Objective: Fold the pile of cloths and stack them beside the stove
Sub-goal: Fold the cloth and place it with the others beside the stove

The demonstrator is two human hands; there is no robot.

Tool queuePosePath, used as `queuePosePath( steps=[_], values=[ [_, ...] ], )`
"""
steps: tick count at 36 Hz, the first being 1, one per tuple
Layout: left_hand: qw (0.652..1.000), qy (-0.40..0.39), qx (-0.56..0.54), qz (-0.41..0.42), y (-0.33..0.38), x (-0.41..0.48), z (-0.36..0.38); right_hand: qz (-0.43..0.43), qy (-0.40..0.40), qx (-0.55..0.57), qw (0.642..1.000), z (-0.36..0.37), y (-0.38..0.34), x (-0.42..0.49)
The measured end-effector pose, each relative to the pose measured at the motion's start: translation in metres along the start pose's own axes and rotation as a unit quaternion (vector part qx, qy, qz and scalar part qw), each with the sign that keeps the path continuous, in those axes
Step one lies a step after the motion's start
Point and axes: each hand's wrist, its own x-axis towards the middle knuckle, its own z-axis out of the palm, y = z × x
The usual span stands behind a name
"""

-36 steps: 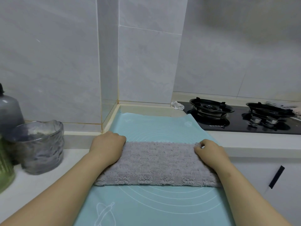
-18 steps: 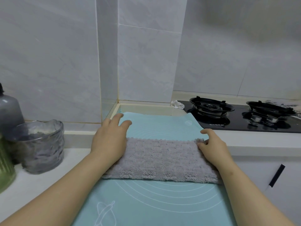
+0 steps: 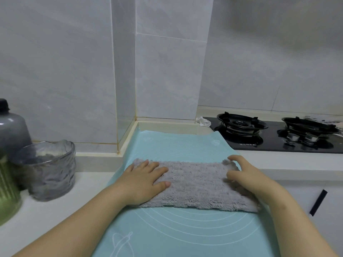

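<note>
My cloth [image 3: 196, 184] lies folded into a long grey strip across the mat [image 3: 176, 234], which covers the bench [image 3: 55, 210] from its near edge to the back corner. My left hand [image 3: 143, 180] rests flat on the strip's left end, fingers straight and spread. My right hand [image 3: 250, 179] arches over the right end, thumb on top, forefinger at the far corner; whether it pinches the edge I cannot tell. The stove [image 3: 274, 140] sits at the back right, a glass bowl [image 3: 50, 169] at the left edge
</note>
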Motion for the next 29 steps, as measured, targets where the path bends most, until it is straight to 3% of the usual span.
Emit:
queuePosePath(
  steps=[3, 5, 8, 10, 14, 17, 19, 20, 23, 25, 27, 29],
  values=[
    [1.000, 0.030, -0.001, 0.005, -0.002, 0.000, 0.000, -0.013, -0.004, 0.000, 1.000, -0.003, -0.001, -0.005],
    [0.993, 0.119, -0.008, 0.000, -0.004, -0.001, -0.002, -0.020, 0.010, 0.026, 0.999, -0.005, -0.001, -0.006],
    [0.966, 0.212, -0.149, 0.001, -0.009, -0.004, -0.010, -0.020, 0.021, 0.088, 0.996, -0.008, -0.004, -0.010],
    [0.959, 0.185, -0.216, 0.020, -0.011, -0.008, -0.013, -0.017, 0.005, 0.141, 0.990, -0.010, -0.010, -0.012],
    [0.979, 0.097, -0.174, 0.054, -0.016, -0.012, -0.012, -0.051, -0.024, 0.194, 0.979, -0.006, -0.035, -0.016],
    [0.967, 0.101, -0.230, 0.044, -0.021, -0.010, -0.014, -0.083, -0.037, 0.222, 0.971, 0.007, -0.061, -0.017],
    [0.932, 0.143, -0.334, 0.008, -0.022, -0.006, -0.015, -0.098, -0.046, 0.228, 0.968, 0.022, -0.079, -0.018],
    [0.892, 0.150, -0.425, -0.014, -0.021, -0.006, -0.017, -0.104, -0.051, 0.226, 0.967, 0.031, -0.088, -0.017],
    [0.712, 0.090, -0.694, -0.063, -0.018, -0.011, -0.030, -0.121, -0.089, 0.202, 0.968, 0.060, -0.109, -0.015],
    [0.643, 0.046, -0.761, -0.067, -0.020, -0.014, -0.033, -0.129, -0.140, 0.210, 0.959, 0.073, -0.116, -0.016],
    [0.622, 0.017, -0.779, -0.077, -0.024, -0.016, -0.034, -0.133, -0.141, 0.247, 0.949, 0.079, -0.117, -0.017],
    [0.656, 0.031, -0.750, -0.080, -0.027, -0.014, -0.030, -0.135, -0.073, 0.280, 0.948, 0.081, -0.111, -0.014]
  ],
)
